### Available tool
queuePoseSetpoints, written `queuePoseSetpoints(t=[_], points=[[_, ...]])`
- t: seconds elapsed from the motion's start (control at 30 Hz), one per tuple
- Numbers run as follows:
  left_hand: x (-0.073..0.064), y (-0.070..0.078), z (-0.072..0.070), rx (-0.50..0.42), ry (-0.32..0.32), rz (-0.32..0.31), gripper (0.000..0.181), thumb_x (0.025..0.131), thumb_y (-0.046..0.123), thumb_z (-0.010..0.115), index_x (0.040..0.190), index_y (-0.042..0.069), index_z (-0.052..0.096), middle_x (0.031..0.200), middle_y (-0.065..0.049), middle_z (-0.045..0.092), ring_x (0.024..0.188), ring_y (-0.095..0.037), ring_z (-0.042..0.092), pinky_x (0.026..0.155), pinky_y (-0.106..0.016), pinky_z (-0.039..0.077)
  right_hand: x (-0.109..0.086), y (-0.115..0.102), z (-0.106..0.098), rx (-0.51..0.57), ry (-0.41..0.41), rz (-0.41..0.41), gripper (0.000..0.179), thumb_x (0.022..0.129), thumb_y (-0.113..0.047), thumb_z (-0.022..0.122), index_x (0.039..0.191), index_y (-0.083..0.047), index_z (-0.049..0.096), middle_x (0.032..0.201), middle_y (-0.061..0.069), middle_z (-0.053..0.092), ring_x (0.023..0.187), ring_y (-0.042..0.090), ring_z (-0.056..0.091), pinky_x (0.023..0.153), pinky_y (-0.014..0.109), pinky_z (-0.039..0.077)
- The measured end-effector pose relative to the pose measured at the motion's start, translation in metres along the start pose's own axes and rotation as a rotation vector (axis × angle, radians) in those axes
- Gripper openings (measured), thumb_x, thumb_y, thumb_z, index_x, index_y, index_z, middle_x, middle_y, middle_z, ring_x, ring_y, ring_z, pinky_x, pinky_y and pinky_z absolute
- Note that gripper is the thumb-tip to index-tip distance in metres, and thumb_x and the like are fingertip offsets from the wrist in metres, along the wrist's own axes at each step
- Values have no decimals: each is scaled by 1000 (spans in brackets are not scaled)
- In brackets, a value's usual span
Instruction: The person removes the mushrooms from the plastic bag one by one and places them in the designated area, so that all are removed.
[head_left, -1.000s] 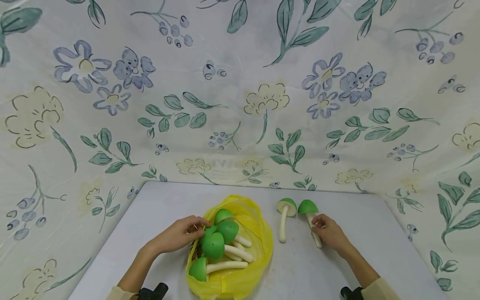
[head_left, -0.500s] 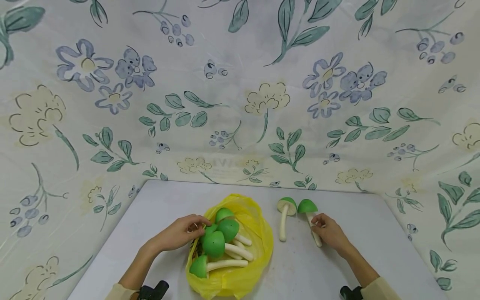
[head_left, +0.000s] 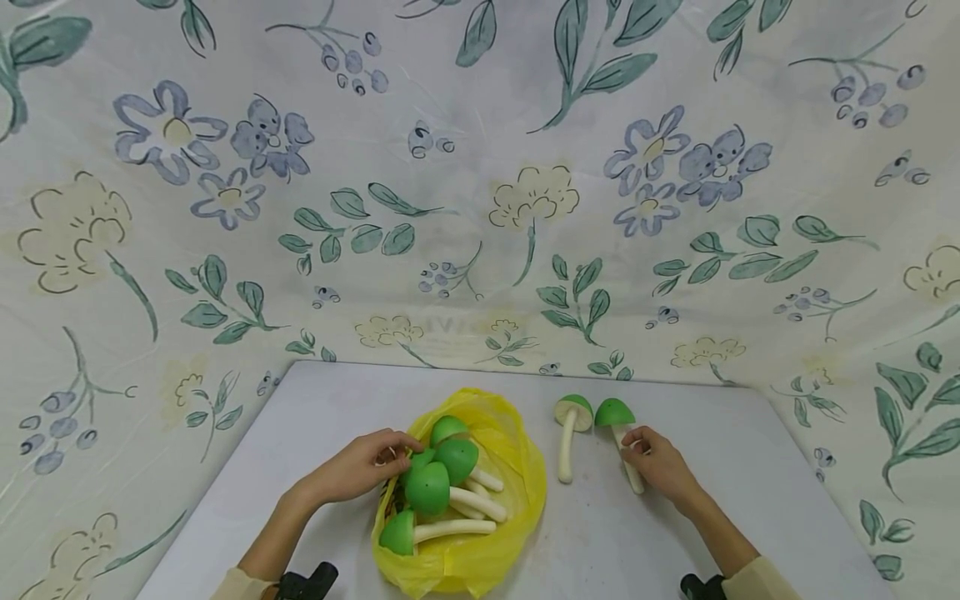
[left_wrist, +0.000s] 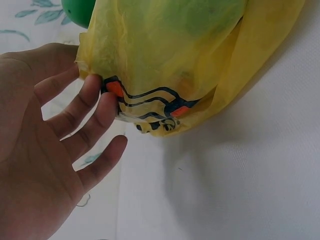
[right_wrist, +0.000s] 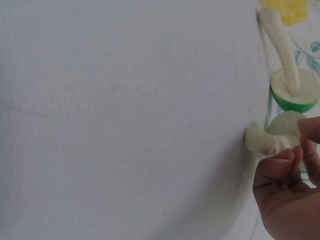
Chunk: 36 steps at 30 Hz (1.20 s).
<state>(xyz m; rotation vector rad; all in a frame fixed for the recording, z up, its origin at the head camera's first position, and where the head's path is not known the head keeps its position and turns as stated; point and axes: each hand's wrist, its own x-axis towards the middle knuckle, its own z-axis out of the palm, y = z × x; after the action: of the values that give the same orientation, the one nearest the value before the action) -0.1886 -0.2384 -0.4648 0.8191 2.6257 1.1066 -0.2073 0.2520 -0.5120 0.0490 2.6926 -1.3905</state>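
Note:
My left hand (head_left: 367, 462) is at the left rim of a yellow plastic bag (head_left: 517, 467), its fingertips pinching the rim; in the left wrist view, its lower fingers (left_wrist: 112, 157) spread beside the bag's printed side. Several green-capped model mushrooms (head_left: 427, 489) with pale stems lie in the bag's mouth. To the right, my right hand (head_left: 660, 467) pinches the stem of a green-capped mushroom (head_left: 616, 413) lying on the table. Just left of it is another mushroom (head_left: 566, 446), its cap's pale underside showing. In the right wrist view, my fingers partly hide the gripped stem (right_wrist: 260, 142).
All of this is on a white tabletop (head_left: 345, 392), whose back edge meets a flower-patterned sheet (head_left: 450, 275). The sheet also rises at both sides. A dark wrist device (head_left: 307, 583) sits on each forearm near the cuff.

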Motion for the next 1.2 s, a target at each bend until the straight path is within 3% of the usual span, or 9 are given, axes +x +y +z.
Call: queuePoseSetpoints(t=[0.17, 0.63, 0.93, 1.2], points=[[0, -1, 1, -4, -2, -14, 24, 104, 27, 57, 124, 18, 67, 107, 6, 63, 92, -11, 56, 79, -28, 50, -1, -9, 3, 23, -9, -20, 20, 96, -19, 65, 111, -4, 62, 93, 8, 60, 81, 19, 55, 64, 30, 46], [-4, -2, 1, -15, 2, -47, 21, 104, 22, 56, 123, 18, 65, 108, 4, 63, 93, -13, 57, 80, -28, 51, -8, -46, 26, 103, -167, -119, 23, 97, -20, 67, 114, -5, 62, 82, 7, 56, 67, 15, 48, 53, 23, 41], [-6, -2, 0, -3, 9, -76, 23, 105, 17, 54, 124, 21, 65, 122, 4, 64, 102, -17, 56, 84, -30, 51, -7, -63, 50, 128, -298, -219, 24, 97, -20, 66, 113, -1, 62, 83, 18, 60, 61, 12, 47, 52, 22, 42], [-8, 0, -1, -3, 8, -86, 25, 105, 15, 53, 125, 21, 66, 123, 3, 64, 105, -19, 56, 85, -31, 51, -8, -83, 72, 124, -434, -269, 24, 98, -22, 65, 114, -3, 62, 89, 6, 61, 70, 18, 53, 56, 31, 51]])
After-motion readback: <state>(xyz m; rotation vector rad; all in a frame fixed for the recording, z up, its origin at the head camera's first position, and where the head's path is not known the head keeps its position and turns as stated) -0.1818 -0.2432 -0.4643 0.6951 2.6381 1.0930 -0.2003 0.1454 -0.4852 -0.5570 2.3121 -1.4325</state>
